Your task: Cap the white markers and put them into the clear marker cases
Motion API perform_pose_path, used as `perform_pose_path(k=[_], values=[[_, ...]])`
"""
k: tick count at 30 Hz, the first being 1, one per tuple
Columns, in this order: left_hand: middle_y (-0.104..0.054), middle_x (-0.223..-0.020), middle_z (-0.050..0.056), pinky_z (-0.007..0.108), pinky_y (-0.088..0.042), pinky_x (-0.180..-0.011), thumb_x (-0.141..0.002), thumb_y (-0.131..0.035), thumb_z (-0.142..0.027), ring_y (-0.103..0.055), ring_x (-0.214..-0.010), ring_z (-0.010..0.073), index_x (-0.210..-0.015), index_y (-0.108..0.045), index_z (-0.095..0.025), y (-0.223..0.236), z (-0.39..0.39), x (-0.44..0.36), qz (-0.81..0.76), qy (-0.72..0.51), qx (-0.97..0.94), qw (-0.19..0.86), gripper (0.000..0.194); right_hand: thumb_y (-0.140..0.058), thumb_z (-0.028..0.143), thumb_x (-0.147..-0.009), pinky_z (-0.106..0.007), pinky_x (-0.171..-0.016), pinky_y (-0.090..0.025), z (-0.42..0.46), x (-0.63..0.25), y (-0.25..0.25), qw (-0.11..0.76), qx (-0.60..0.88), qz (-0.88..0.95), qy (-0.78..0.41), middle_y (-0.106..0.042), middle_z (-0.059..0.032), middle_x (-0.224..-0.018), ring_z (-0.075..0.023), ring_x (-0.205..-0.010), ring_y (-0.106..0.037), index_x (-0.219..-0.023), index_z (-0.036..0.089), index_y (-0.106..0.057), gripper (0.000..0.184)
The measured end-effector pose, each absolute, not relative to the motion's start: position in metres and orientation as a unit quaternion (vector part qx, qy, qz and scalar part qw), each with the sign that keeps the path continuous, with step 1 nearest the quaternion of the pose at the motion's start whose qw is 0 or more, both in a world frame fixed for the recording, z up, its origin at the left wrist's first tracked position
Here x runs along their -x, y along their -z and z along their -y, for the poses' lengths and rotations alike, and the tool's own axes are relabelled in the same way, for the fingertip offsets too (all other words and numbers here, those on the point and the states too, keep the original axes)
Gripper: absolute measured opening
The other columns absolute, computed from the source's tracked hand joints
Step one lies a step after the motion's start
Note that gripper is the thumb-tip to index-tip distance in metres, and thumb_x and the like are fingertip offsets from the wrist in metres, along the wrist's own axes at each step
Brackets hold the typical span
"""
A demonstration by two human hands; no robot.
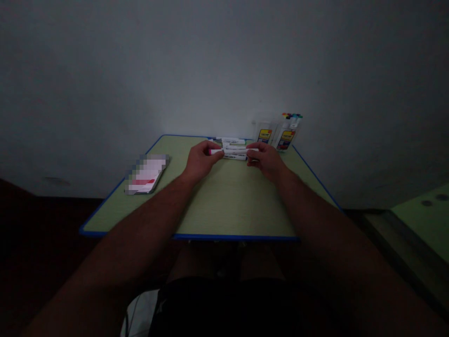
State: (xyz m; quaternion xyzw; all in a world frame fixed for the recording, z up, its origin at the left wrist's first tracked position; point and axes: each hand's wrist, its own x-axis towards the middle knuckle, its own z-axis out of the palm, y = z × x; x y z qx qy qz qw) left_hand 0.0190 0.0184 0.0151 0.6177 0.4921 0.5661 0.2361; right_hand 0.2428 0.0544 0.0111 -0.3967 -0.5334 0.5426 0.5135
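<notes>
Between my two hands a white marker [235,151] with a pink end lies crosswise, just above other markers. My left hand [201,159] pinches its pink end between thumb and fingers. At the other end, the thumb and fingers of my right hand [264,159] close on the white barrel. Behind and below it, several more white markers [233,141] lie side by side on the table [235,201], partly hidden by my hands and the held marker.
Two clear plastic cases with yellow labels stand at the back right: one case [264,135] seems without markers, the other case [287,135] holds markers with coloured ends. A phone-like slab [147,174], partly pixelated, lies on the left. A wall [210,70] rises behind the blue-edged table.
</notes>
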Motion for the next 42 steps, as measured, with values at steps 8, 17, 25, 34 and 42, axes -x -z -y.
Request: perform_pose_path(k=[8, 17, 25, 34, 42], values=[[-0.063, -0.068, 0.0, 0.027, -0.041, -0.058, -0.07, -0.077, -0.024, -0.051, -0.061, 0.0119, -0.079, -0.069, -0.017, -0.01, -0.021, -0.016, -0.514, -0.527, -0.623, 0.265, 0.014, -0.083, 0.02, -0.059, -0.027, -0.059, -0.056, -0.055, -0.24, -0.01, 0.537, 0.363, 0.54, -0.537, -0.064, 0.0033, -0.07, -0.0116, -0.063, -0.06, -0.083, 0.021, -0.065, 0.03], [-0.067, -0.068, -0.001, 0.027, -0.042, -0.06, -0.065, -0.076, -0.018, -0.052, -0.062, 0.0128, -0.076, -0.07, -0.018, -0.008, -0.024, -0.015, -0.508, -0.507, -0.639, 0.278, 0.013, -0.087, 0.025, -0.059, -0.026, -0.064, -0.057, -0.043, -0.234, -0.016, 0.518, 0.358, 0.57, -0.528, -0.063, 0.0046, -0.073, -0.0104, -0.068, -0.06, -0.086, 0.022, -0.067, 0.034], [-0.066, -0.067, 0.0, 0.027, -0.041, -0.061, -0.065, -0.076, -0.014, -0.053, -0.062, 0.0138, -0.073, -0.07, -0.019, -0.011, -0.02, -0.016, -0.529, -0.496, -0.633, 0.271, 0.011, -0.086, 0.023, -0.058, -0.025, -0.063, -0.057, -0.039, -0.231, -0.018, 0.512, 0.341, 0.58, -0.534, -0.062, 0.0043, -0.073, -0.0111, -0.07, -0.061, -0.084, 0.022, -0.067, 0.032], [-0.067, -0.071, 0.0, 0.027, -0.041, -0.061, -0.063, -0.078, -0.02, -0.052, -0.064, 0.0134, -0.077, -0.069, -0.019, -0.012, -0.02, -0.017, -0.518, -0.52, -0.636, 0.238, 0.016, -0.084, 0.019, -0.064, -0.026, -0.062, -0.057, -0.047, -0.236, -0.015, 0.517, 0.385, 0.559, -0.521, -0.063, 0.0036, -0.071, -0.0096, -0.063, -0.059, -0.086, 0.021, -0.069, 0.027], [-0.06, -0.064, -0.002, 0.027, -0.038, -0.057, -0.068, -0.079, -0.027, -0.047, -0.059, 0.0114, -0.079, -0.072, -0.019, -0.018, -0.011, -0.023, -0.504, -0.542, -0.639, 0.208, 0.016, -0.079, 0.01, -0.067, -0.025, -0.054, -0.055, -0.049, -0.238, -0.009, 0.445, 0.457, 0.566, -0.521, -0.066, -0.0009, -0.071, -0.0113, -0.062, -0.06, -0.081, 0.017, -0.071, 0.018]])
